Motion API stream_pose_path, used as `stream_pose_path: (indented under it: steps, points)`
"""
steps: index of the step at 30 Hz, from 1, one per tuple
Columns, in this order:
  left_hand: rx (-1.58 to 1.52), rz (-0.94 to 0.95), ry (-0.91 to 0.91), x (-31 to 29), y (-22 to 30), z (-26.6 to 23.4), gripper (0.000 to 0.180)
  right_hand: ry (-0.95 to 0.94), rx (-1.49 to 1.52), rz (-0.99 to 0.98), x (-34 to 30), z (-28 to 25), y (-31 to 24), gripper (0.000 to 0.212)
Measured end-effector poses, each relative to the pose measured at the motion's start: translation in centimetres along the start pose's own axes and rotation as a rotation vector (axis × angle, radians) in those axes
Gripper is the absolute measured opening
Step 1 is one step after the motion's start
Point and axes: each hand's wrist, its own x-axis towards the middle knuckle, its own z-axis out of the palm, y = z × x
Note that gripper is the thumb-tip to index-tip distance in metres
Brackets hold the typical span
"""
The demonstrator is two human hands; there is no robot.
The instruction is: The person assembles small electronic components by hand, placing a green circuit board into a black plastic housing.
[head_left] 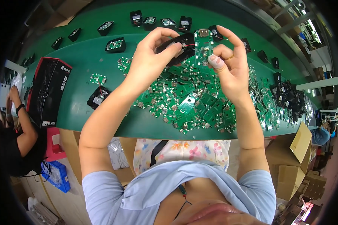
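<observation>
My left hand (157,50) is closed round a black plastic housing (187,54), its thumb lying on the inner side. In my right hand (231,62) a green circuit board (204,47) is pinched upright between thumb and fingers. A red wire (189,45) runs between the housing and the board. Below both hands spreads a heap of loose green circuit boards (191,103) on the green table. Left of the heap stands a black housing (97,98) with a small green board (98,78) beside it.
Along the table's far side stand several black housings with boards (115,45). A black and red box (49,90) stands at the left. More black parts (289,99) are piled at the right. Cardboard boxes (289,161) sit below the right edge; another person's arm (24,123) shows at far left.
</observation>
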Motion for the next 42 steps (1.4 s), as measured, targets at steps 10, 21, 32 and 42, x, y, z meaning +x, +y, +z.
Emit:
stream_pose_path:
  steps: [10, 21, 32, 42]
  points:
    - [-0.069, -0.06, -0.053, -1.0, -0.4, 0.7, 0.019, -0.05, 0.027, 0.081, -0.5, -0.5, 0.2, 0.052]
    - [-0.031, -0.073, 0.001, -1.2, -1.7, 1.4, 0.025, -0.09, -0.128, 0.189, -0.9, 0.6, 1.0, 0.047]
    - [0.311, 0.526, 0.14, -0.7, -4.5, 0.0, 0.023, 0.15, -0.469, -0.118, -0.5, 2.3, 3.2, 0.006]
    - [0.471, 0.626, 0.184, -1.3, -3.3, 0.3, 0.015, -0.119, -1.108, -0.353, 0.8, 2.1, 0.3, 0.009]
